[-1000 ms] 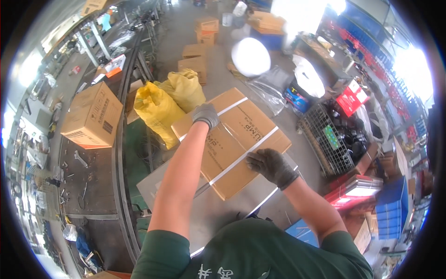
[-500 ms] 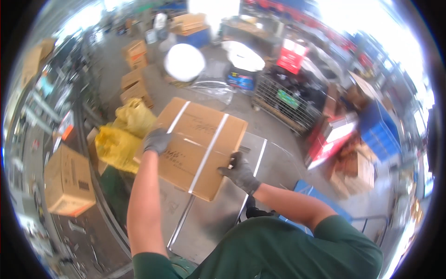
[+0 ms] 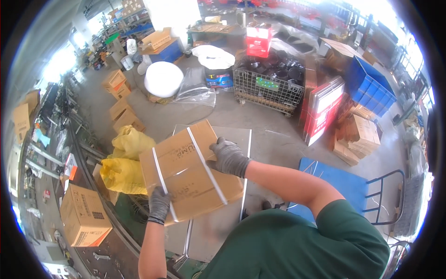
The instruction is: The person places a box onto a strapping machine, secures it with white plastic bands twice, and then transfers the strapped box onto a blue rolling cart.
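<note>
Gloved fingers of the left hand (image 3: 159,206) and right hand (image 3: 230,158) gripped the strapped box (image 3: 189,180) at its near-left corner and right edge. The box was over the grey tabletop (image 3: 203,239); yellow sacks (image 3: 121,176) stood to its left.

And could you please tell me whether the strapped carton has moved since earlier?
Yes, the strapped carton has turned anticlockwise over the grey surface: its straps, earlier roughly parallel to that surface's white strip, now slant left.
</note>
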A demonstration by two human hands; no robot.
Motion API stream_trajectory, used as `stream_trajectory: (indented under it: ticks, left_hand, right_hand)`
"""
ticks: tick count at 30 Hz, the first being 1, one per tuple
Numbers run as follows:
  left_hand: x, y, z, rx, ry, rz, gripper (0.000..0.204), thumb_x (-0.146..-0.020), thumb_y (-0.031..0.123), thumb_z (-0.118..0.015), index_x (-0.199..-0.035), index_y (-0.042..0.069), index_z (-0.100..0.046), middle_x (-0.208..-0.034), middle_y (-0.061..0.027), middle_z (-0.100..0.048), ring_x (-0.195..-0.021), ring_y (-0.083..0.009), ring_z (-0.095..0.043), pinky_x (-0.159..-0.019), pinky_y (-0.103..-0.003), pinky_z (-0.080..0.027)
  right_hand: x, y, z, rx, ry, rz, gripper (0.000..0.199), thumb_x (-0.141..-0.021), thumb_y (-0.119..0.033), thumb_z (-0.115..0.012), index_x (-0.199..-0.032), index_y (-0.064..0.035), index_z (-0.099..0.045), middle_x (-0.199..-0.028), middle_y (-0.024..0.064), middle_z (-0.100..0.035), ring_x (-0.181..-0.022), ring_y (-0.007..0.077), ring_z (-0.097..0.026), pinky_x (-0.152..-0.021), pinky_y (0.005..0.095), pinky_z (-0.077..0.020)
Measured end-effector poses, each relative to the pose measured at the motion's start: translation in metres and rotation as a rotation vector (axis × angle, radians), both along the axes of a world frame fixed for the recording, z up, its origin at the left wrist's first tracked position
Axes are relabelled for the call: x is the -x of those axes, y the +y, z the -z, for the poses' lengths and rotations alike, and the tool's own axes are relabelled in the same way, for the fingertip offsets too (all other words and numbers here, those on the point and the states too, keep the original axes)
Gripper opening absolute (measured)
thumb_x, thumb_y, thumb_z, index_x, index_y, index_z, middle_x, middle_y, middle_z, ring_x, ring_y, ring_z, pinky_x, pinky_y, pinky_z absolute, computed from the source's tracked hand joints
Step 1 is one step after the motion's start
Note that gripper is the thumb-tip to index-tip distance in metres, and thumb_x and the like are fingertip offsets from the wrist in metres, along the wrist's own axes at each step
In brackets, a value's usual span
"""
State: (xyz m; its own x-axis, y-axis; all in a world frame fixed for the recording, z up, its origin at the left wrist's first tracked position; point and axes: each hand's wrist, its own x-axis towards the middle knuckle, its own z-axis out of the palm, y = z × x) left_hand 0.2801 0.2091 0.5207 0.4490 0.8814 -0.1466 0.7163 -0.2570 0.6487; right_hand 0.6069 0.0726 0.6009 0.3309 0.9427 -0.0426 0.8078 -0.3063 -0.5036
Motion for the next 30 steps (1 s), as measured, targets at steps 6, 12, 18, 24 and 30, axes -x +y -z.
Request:
stream_trajectory:
  ticks: [6,12,18,24,30]
  left_hand:
    - [-0.009,-0.081,-0.03,0.525,-0.485,-0.239,0.029,-0.077,-0.004,-0.068,-0.105,-0.005,-0.062,-0.087,-0.0105,-0.067,-0.076,-0.0212,-0.066,-0.068,-0.033,-0.057]
    - [-0.02,-0.074,-0.039,0.847,-0.774,-0.304,0.027,-0.075,0.009,-0.068,-0.099,-0.001,-0.061,-0.093,-0.0182,-0.068,-0.082,-0.0358,-0.068,-0.076,-0.048,-0.058]
    - [-0.028,-0.067,0.0,0.752,-1.173,-0.438,0.024,-0.083,0.007,-0.059,-0.104,-0.003,-0.053,-0.093,-0.0214,-0.065,-0.083,-0.034,-0.068,-0.071,-0.04,-0.06]
    - [-0.068,-0.085,-0.013,0.719,-1.063,-0.429,0.016,-0.087,0.008,-0.058,-0.096,-0.005,-0.058,-0.085,-0.0188,-0.068,-0.072,-0.0269,-0.07,-0.063,-0.034,-0.06]
    - [-0.045,-0.084,0.016,0.677,-1.208,-0.466,0.016,-0.089,0.009,-0.06,-0.097,-0.004,-0.062,-0.082,-0.0169,-0.068,-0.07,-0.0261,-0.069,-0.061,-0.035,-0.06]
  right_hand:
    - [-0.003,0.037,0.014,0.243,-0.245,-0.296,0.058,-0.074,-0.047,-0.075,-0.108,-0.0008,-0.069,-0.112,0.0222,-0.067,-0.104,0.0323,-0.066,-0.083,0.0433,-0.0552]
    - [0.015,0.057,0.025,0.338,-0.383,-0.247,0.034,-0.084,-0.02,-0.068,-0.116,-0.0115,-0.072,-0.117,0.0123,-0.069,-0.11,0.0293,-0.066,-0.083,0.0415,-0.0554]
    - [0.037,0.084,0.041,0.236,-0.318,-0.231,0.039,-0.088,-0.026,-0.06,-0.122,-0.0102,-0.068,-0.121,0.0127,-0.068,-0.115,0.0295,-0.063,-0.089,0.0423,-0.0537]
    - [-0.032,0.12,0.147,0.016,-0.088,-0.026,0.05,-0.069,-0.033,-0.074,-0.112,-0.0072,-0.072,-0.113,0.0218,-0.068,-0.106,0.0364,-0.066,-0.088,0.044,-0.0525]
    - [-0.005,0.12,0.086,0.455,-0.384,-0.255,0.082,-0.065,-0.046,-0.084,-0.132,-0.0066,-0.059,-0.14,0.0178,-0.053,-0.126,0.0316,-0.054,-0.104,0.0404,-0.0452]
